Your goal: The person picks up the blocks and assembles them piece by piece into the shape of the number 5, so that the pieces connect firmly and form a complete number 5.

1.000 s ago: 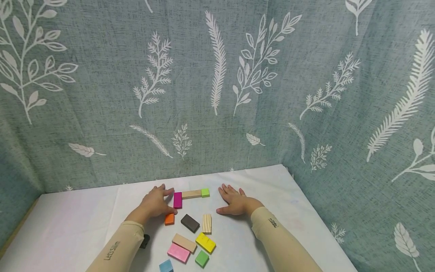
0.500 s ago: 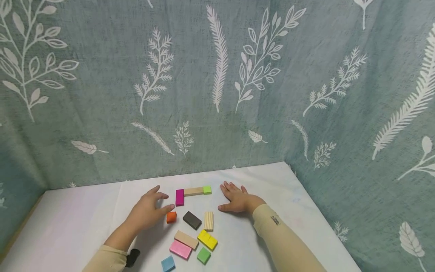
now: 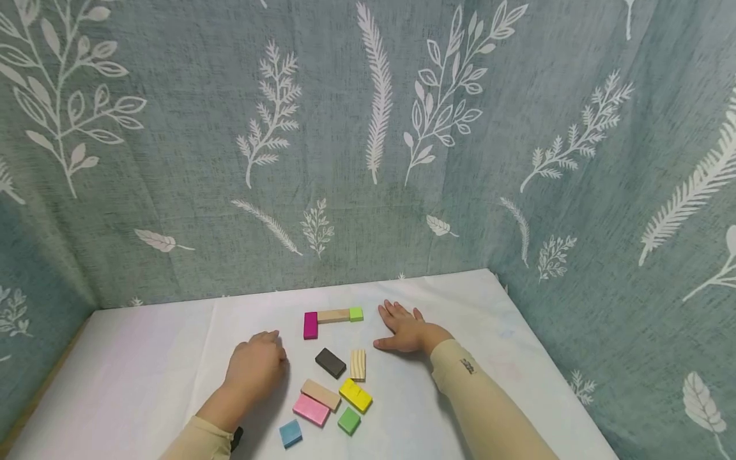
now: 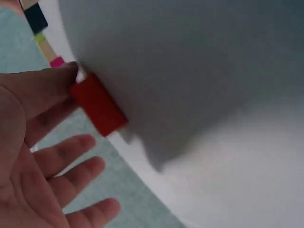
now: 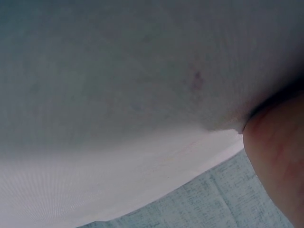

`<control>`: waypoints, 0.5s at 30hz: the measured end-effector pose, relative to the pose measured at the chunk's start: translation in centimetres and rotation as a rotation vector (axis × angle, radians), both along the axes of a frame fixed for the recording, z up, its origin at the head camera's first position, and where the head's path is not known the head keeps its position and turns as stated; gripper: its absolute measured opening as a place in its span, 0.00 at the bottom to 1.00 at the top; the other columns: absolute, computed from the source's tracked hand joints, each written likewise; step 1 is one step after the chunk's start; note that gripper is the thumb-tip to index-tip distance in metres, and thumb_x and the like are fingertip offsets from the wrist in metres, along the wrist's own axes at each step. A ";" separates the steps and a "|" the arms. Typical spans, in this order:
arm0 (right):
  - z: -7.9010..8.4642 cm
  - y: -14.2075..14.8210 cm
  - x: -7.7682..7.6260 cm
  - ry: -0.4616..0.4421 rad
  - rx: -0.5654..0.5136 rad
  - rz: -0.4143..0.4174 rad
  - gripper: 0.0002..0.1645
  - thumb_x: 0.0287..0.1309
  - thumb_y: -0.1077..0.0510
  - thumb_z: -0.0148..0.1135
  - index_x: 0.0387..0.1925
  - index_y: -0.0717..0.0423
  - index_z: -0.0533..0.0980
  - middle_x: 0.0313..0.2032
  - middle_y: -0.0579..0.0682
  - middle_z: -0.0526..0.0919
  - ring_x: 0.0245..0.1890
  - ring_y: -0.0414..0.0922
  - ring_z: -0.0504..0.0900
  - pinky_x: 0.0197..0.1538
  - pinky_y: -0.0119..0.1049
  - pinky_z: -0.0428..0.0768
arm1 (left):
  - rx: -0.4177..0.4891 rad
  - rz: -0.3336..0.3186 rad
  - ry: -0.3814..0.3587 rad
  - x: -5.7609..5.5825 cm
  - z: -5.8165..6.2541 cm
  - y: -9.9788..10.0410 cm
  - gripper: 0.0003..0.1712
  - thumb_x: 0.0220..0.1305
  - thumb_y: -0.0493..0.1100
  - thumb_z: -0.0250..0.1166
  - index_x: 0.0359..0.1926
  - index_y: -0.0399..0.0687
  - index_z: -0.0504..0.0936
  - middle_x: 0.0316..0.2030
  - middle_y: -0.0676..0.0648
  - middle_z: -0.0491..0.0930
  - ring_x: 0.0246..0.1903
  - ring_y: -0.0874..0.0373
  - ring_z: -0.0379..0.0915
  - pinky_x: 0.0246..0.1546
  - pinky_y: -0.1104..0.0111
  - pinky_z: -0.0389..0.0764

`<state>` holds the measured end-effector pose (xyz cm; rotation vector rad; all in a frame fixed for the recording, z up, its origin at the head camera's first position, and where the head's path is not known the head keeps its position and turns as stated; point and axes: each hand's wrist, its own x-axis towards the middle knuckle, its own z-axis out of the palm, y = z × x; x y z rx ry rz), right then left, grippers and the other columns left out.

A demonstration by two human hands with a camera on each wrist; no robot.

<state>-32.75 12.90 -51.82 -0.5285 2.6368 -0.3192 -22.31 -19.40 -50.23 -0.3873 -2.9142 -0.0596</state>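
Red-orange block (image 4: 99, 105) wholly out of sight in the head view

Grey-green curtain (image 3: 339, 160) as back wall at 12 o'clock, printed with white leaves and sprigs, faint vertical folds. Tall branch print (image 3: 66, 96) near 10 o'clock. Right-hand curtain panel (image 3: 609, 255), same print, at 3 o'clock, meeting back in soft corner. Left-hand panel (image 3: 40, 281), bluish, between 8 and 9 o'clock. White-covered table (image 3: 155, 358) at 6 o'clock; tan strip (image 3: 52, 375) along edge near 8. Light soft, diffuse.
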 end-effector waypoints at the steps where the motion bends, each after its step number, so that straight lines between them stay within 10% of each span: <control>1: 0.2 0.1 -0.1 0.003 0.006 0.001 0.58 0.62 0.25 0.54 0.81 0.45 0.43 0.82 0.46 0.40 0.82 0.46 0.37 0.80 0.58 0.35 | -0.008 0.012 0.005 0.1 0.3 0.0 0.03 0.58 0.40 0.72 0.31 0.46 0.90 0.51 0.39 0.86 0.53 0.40 0.81 0.44 0.44 0.84; 6: 0.6 0.5 -0.3 0.022 0.024 0.013 0.56 0.65 0.23 0.47 0.81 0.46 0.43 0.82 0.47 0.41 0.82 0.47 0.38 0.80 0.59 0.37 | 0.081 -0.002 -0.004 0.1 1.2 2.3 0.17 0.59 0.56 0.73 0.37 0.47 0.91 0.52 0.41 0.86 0.54 0.42 0.82 0.46 0.47 0.85; 15: 0.3 -0.2 0.0 -0.014 0.020 -0.008 0.52 0.68 0.24 0.41 0.81 0.45 0.43 0.82 0.45 0.40 0.82 0.46 0.37 0.80 0.57 0.36 | 0.128 0.054 -0.233 0.2 0.0 6.5 0.43 0.41 0.71 0.78 0.46 0.40 0.88 0.53 0.42 0.84 0.44 0.47 0.81 0.44 0.51 0.85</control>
